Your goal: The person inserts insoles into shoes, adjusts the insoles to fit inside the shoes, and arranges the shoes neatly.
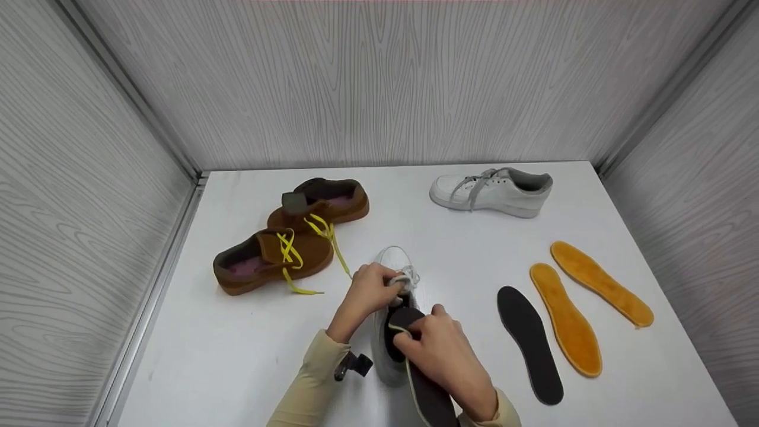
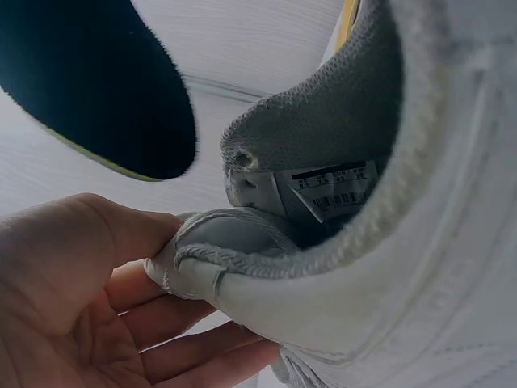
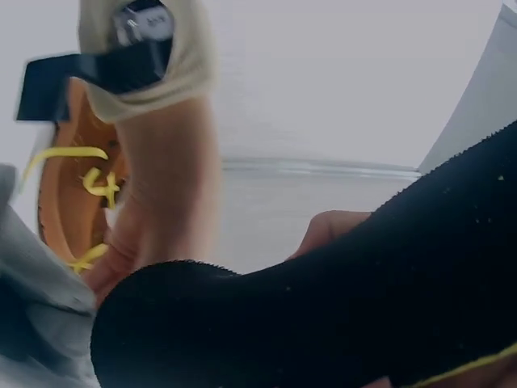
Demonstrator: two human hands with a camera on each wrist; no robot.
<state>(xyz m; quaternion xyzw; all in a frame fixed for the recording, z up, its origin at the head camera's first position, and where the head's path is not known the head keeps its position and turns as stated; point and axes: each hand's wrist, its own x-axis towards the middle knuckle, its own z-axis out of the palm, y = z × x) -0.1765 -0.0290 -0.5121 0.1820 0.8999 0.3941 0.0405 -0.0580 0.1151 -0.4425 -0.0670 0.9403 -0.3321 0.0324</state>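
A white sneaker [image 1: 385, 367] lies on the table in front of me, its toe pointing away. My left hand [image 1: 370, 289] pinches the sneaker's tongue [image 2: 230, 234] between thumb and fingers, close to the laces [image 1: 409, 279]. My right hand [image 1: 442, 350] grips a dark insole [image 1: 430, 391] with a pale edge. One rounded end of that insole is over the shoe's opening; in the left wrist view it hangs apart from the collar. Inside the shoe a label [image 2: 335, 190] shows in the left wrist view.
Two brown shoes [image 1: 308, 255] with yellow laces stand at the back left. Another white sneaker [image 1: 492, 193] with grey laces is at the back right. On the right lie a black insole [image 1: 531, 344] and two orange insoles [image 1: 566, 320]. Panelled walls [image 1: 379, 83] enclose the table [image 1: 195, 356].
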